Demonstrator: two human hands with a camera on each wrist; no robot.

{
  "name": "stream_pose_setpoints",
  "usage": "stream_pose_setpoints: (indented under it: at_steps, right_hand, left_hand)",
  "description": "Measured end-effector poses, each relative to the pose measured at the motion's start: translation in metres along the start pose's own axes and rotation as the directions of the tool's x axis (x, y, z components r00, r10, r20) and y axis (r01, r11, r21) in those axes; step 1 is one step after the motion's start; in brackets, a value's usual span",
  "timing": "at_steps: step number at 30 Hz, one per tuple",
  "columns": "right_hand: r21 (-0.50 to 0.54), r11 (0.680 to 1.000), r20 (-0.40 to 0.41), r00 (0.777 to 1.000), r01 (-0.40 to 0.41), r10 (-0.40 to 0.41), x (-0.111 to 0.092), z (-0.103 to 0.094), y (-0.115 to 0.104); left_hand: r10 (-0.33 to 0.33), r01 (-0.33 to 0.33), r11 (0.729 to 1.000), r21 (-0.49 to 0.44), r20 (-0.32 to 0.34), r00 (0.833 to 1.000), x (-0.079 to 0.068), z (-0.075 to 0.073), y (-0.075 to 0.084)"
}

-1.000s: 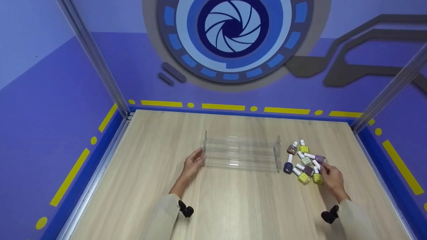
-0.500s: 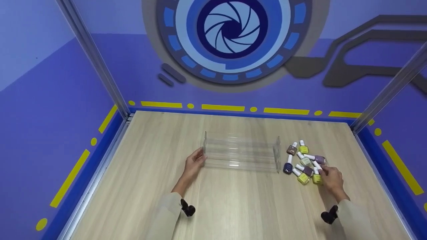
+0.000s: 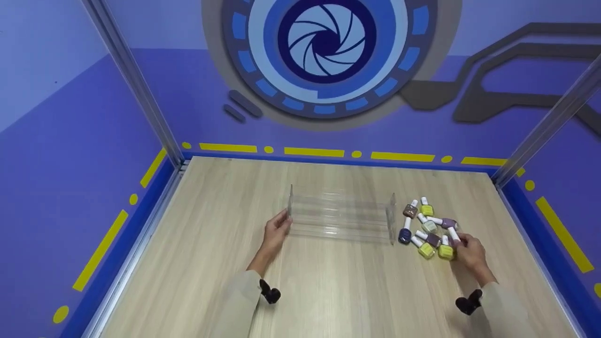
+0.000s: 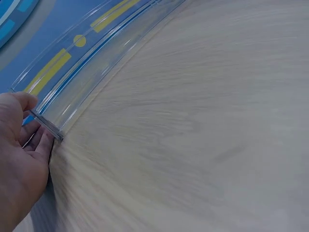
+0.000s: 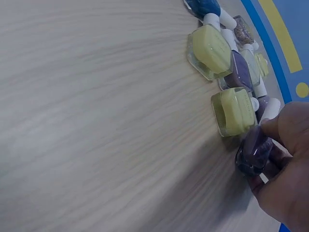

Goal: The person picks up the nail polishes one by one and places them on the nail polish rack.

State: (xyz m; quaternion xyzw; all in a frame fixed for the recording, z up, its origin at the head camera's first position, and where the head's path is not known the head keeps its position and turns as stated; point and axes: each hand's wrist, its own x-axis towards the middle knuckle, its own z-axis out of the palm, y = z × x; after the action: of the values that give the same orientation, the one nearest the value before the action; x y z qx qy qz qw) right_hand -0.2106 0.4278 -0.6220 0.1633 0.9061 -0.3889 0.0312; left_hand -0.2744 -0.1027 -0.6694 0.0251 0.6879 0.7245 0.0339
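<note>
Table (image 3: 347, 291) bears one clear rack (image 3: 328, 231), its left end pinched by the left hand (image 3: 276, 230). The right hand (image 3: 471, 252) curls thumb and fingers round one dark bottle (image 5: 254, 151), beside eight bottles (image 3: 427, 251) lying right of the rack: three yellow, two purple, one brown, one dark blue, one pale green.

Rack (image 3: 339, 220) sits mid-tabletop (image 3: 338, 291), wall (image 3: 178, 98) behind. Left grip (image 3: 276, 230) at rack's left end. 8 bottles (image 3: 428, 226) clustered just right of rack. Right grip (image 3: 471, 251) at cluster's right edge, 1 more bottle (image 5: 255, 150) in it, just beside the cluster's near-right one.
</note>
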Motion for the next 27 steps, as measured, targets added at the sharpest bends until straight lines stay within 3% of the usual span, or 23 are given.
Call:
stream_pose_setpoints:
  at_steps: [9,27]
  right_hand:
    - [0.113,0.993,-0.027,0.999,-0.032,0.035,-0.004,-0.01,-0.002]
    - [0.132,0.991,-0.063,0.998,0.027,-0.019,-0.008,-0.034,-0.025]
  left_hand:
    - [-0.032,0.032,0.999,-0.036,-0.007,0.999,-0.002,0.0,0.004]
    - [-0.034,0.034,0.999,0.009,-0.001,0.999,-0.004,0.0,0.004]
